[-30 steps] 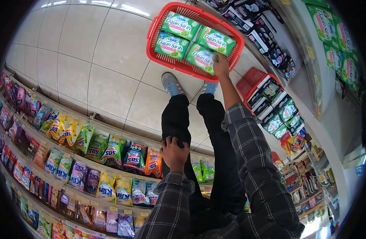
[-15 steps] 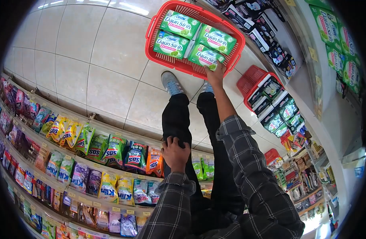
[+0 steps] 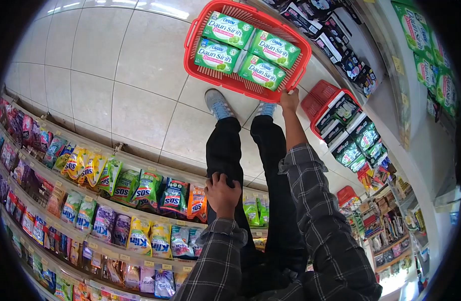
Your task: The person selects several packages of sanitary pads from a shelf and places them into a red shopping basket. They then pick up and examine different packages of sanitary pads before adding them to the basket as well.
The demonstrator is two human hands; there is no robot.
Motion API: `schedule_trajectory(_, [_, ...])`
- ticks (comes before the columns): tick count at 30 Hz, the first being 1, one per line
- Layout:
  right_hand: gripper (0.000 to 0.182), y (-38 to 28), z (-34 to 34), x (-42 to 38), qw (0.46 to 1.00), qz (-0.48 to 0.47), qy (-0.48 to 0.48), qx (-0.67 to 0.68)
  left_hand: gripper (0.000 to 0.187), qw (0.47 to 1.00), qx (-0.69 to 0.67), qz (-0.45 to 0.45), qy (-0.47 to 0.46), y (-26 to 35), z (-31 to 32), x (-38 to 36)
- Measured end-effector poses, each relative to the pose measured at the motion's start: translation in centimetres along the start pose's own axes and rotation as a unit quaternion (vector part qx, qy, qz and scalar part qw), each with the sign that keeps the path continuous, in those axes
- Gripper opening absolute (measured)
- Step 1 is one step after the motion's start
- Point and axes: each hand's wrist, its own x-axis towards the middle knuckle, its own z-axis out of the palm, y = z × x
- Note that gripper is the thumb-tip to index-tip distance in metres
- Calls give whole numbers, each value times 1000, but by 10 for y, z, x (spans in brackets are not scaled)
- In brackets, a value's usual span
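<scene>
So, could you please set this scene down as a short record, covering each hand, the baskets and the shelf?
Left hand: resting on the left trouser leg
Right hand: at the near right corner of the red basket; how firmly it grips is unclear
Main basket contents: four green packs showing, two by two
Floor: pale tiles
Second basket: red, to the right, holding dark packs
Shelf: lower left, lined with colourful bags

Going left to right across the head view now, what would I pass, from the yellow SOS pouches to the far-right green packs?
Yellow SOS pouches → orange SOS pouch → left hand → lower-right Daun Sirih pack → right hand → right-hand red basket → far-right green packs.
</scene>
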Motion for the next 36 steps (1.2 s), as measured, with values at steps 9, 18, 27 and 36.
schedule_trajectory(9, [48, 6, -21, -11, 974, 106, -55, 190, 36, 1000, 8, 3, -2, -8, 3, -1])
schedule_trajectory(18, [55, 54, -2, -11, 989, 92, -12, 119, 35, 1000, 0, 15, 19, -11, -4, -1])
schedule_trajectory(27, [40, -1, -81, -241, 934, -177, -299, 81, 48, 978, -181, 26, 99, 4, -51, 9])
schedule_trajectory(36, [49, -256, -320, -448, 717, -490, -495, -32, 66, 892, -423, 111, -111, -131, -194, 0])
